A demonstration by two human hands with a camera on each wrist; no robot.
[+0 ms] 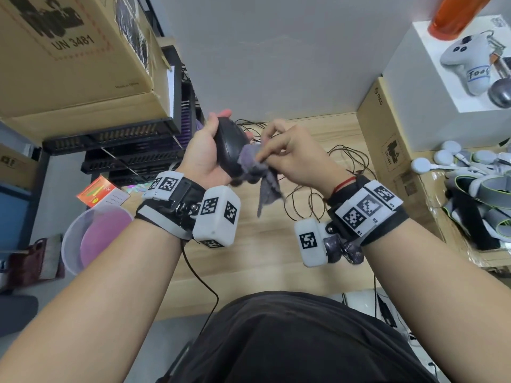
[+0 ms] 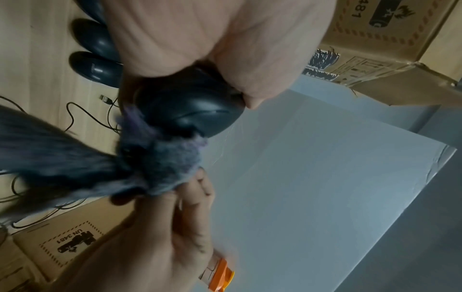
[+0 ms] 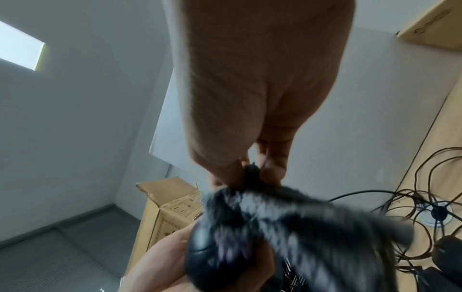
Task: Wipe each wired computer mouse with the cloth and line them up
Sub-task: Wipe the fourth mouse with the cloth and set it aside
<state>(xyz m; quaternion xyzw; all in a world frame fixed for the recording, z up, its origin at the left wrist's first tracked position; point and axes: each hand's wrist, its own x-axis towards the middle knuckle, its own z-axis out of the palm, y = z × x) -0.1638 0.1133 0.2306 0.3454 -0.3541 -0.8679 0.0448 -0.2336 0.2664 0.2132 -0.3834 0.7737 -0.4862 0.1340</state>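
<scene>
While the person's left hand [image 1: 206, 150] grips a black, rounded plastic wired computer mouse [image 1: 228, 146] above the pale wooden desk [image 1: 262, 252], the right hand [image 1: 296, 158] presses a bunched grey-purple fleecy cloth [image 1: 253, 165] against the near end of that mouse. The left thumb and fingers curl round the mouse's sides, so the hold is a closed one on the mouse body. The right hand pinches the cloth between thumb and fingertips, with a loose tail of it hanging down towards the desk.

In the left wrist view the held mouse [image 2: 192, 110] sits just under the palm, the cloth [image 2: 160, 160] touching its lower edge and the right hand's fingers [image 2: 197, 189] closed on the fabric. Two further black wired mice [image 2: 97, 53] lie side by side on the desk behind, near a loose USB plug [image 2: 106, 99] and tangled dark cables [image 1: 345, 167]. The right wrist view is blurred, but it shows the cloth [image 3: 287, 215] draped over the mouse [image 3: 202, 249] and another dark mouse [image 3: 447, 251] on the desk at the right edge.

A thin black cord [image 1: 199, 280] runs down from near the left wrist past the desk's front edge. Brown cardboard boxes [image 1: 72, 51] stand at the left, with black slotted trays [image 1: 116, 139] beneath them and a translucent round tub [image 1: 94, 236] lower down. At the right, a white box [image 1: 414, 92] carries a pale grey handheld controller [image 1: 467, 62], beside another cardboard box [image 1: 387, 150].
</scene>
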